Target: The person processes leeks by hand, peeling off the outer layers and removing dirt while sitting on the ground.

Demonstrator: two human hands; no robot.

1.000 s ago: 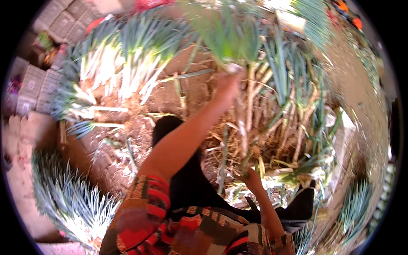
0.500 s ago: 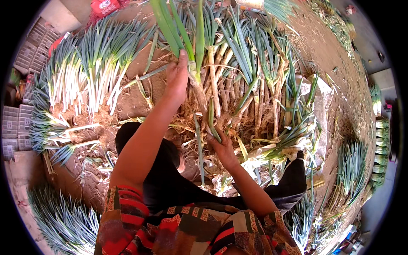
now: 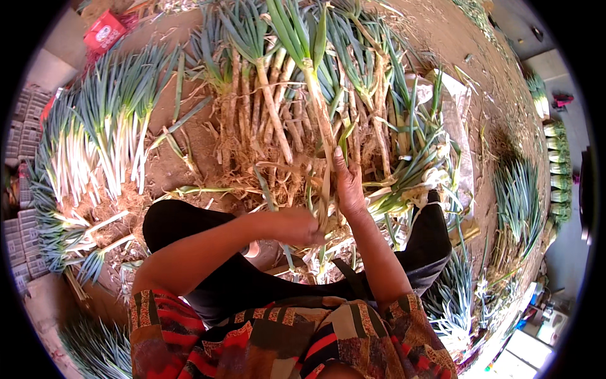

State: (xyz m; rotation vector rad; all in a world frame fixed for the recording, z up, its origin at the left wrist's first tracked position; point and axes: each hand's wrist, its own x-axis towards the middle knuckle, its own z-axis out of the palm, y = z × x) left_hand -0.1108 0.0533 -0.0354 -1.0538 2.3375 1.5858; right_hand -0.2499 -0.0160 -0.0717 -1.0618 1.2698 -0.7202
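Note:
Upright before me stands a long green onion [image 3: 317, 95], its green leaves at the top and brownish outer skin on the stalk. My right hand [image 3: 348, 184] is closed round its lower stalk, thumb pointing up. My left hand [image 3: 298, 227], slightly blurred, is closed lower down, at the end of a pale strip of outer skin [image 3: 325, 199] that hangs from the stalk. Its fingertips are partly hidden. Behind the hands lies a row of unpeeled green onions [image 3: 243, 114] with dry, soil-coloured skins and roots.
Cleaned green onions [image 3: 95, 151] with white stalks lie at left. Peeled leaf scraps [image 3: 416, 196] pile up beside my right knee over a whitish sack [image 3: 459, 114]. More bunches [image 3: 519, 202] lie at far right. Grey crates [image 3: 24, 126] and a red packet [image 3: 104, 31] stand at far left.
My left hand has moved from the leafy top down below my right hand, drawing a skin strip along. The right hand has risen slightly, and the view has shifted right.

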